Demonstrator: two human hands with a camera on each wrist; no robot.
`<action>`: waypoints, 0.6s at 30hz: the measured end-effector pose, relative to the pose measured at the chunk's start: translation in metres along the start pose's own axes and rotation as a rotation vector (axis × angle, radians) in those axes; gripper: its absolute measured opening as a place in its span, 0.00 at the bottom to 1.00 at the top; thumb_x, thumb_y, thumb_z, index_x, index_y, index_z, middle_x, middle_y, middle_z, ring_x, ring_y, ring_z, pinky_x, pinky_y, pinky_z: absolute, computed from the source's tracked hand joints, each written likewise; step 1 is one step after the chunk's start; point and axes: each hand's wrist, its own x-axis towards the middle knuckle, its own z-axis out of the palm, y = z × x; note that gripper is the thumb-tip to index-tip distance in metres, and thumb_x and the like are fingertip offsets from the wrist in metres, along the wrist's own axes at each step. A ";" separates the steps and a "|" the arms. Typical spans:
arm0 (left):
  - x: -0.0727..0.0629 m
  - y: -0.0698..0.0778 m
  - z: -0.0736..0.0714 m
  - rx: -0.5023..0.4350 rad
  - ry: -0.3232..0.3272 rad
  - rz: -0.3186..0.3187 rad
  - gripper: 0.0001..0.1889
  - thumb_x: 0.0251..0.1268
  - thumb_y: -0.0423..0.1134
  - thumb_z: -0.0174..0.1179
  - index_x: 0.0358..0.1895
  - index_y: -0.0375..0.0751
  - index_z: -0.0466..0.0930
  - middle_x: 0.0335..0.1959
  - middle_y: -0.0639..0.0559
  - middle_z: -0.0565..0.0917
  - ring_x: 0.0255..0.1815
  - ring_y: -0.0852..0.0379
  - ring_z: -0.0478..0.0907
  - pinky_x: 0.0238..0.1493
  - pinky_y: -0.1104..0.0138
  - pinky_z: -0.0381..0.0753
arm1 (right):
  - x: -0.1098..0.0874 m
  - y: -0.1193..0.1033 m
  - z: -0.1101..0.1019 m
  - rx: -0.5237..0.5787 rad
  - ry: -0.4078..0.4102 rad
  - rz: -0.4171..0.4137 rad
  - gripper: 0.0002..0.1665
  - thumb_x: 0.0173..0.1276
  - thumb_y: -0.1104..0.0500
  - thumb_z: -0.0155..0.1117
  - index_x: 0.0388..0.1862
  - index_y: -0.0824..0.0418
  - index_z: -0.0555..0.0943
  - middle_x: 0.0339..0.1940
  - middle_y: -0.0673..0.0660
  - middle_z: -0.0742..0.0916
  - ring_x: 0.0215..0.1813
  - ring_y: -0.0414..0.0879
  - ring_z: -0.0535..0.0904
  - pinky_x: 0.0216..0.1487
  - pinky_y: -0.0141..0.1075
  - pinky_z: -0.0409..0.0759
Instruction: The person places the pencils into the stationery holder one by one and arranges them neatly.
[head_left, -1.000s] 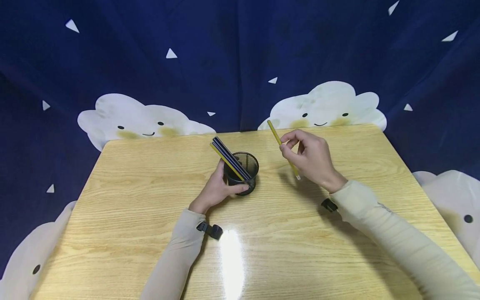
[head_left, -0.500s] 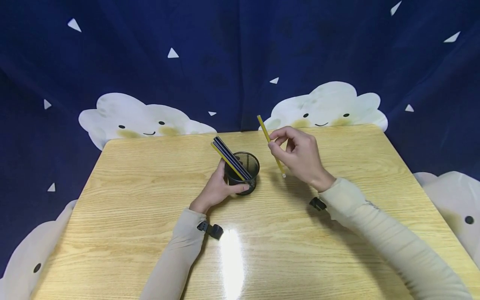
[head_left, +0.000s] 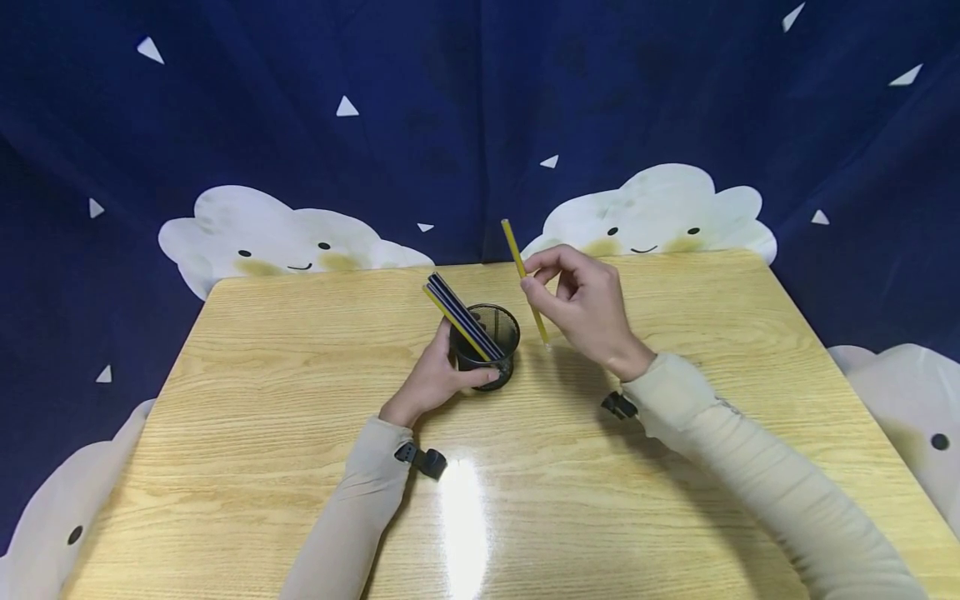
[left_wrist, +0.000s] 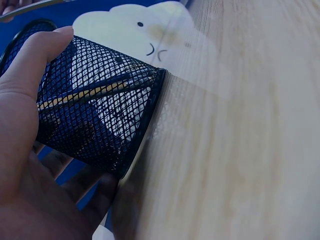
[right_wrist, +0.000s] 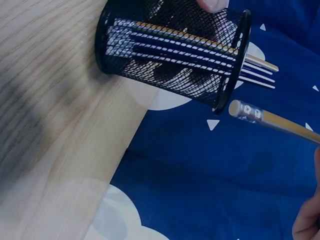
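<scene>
A black mesh pencil cup (head_left: 504,329) stands on the table, and my left hand (head_left: 431,375) grips it round its side, thumb across the front. Several pencils (head_left: 453,312), dark ones and a yellow one, lean to the left inside it. To the right of the cup, my right hand (head_left: 581,304) pinches a yellow pencil (head_left: 513,243) between thumb and fingertips. That pencil is tilted, its eraser end down. In the right wrist view its pale eraser (right_wrist: 235,108) is close to the cup's rim (right_wrist: 231,95), apart from it.
The wooden table (head_left: 285,500) reaches back to a dark blue curtain (head_left: 420,150) printed with clouds and white triangles. Black straps with small devices sit on both wrists, such as the left strap (head_left: 422,460).
My right hand has moved left with the yellow pencil, bringing it nearer the cup, and the pencil stands more upright. My left hand and the cup have stayed in place.
</scene>
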 end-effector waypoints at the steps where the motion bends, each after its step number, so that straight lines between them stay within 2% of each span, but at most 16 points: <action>1: 0.000 0.000 0.000 -0.001 0.000 0.000 0.52 0.59 0.31 0.82 0.82 0.44 0.57 0.70 0.44 0.77 0.75 0.47 0.70 0.80 0.52 0.61 | 0.000 0.000 0.001 0.004 0.002 -0.002 0.05 0.71 0.64 0.72 0.44 0.64 0.89 0.31 0.50 0.89 0.18 0.40 0.67 0.20 0.30 0.62; 13: 0.001 -0.002 -0.001 -0.016 -0.010 0.020 0.54 0.59 0.30 0.82 0.83 0.40 0.55 0.71 0.41 0.77 0.74 0.45 0.71 0.79 0.50 0.62 | 0.007 -0.006 0.012 0.068 0.011 -0.026 0.07 0.71 0.64 0.72 0.45 0.66 0.88 0.31 0.52 0.89 0.17 0.40 0.66 0.19 0.30 0.61; 18: 0.001 -0.002 -0.001 -0.016 -0.008 0.020 0.54 0.58 0.31 0.83 0.84 0.44 0.55 0.70 0.41 0.78 0.74 0.45 0.71 0.80 0.51 0.61 | 0.009 -0.007 0.015 0.082 0.016 -0.036 0.07 0.72 0.64 0.72 0.45 0.67 0.88 0.31 0.53 0.88 0.17 0.40 0.66 0.19 0.29 0.61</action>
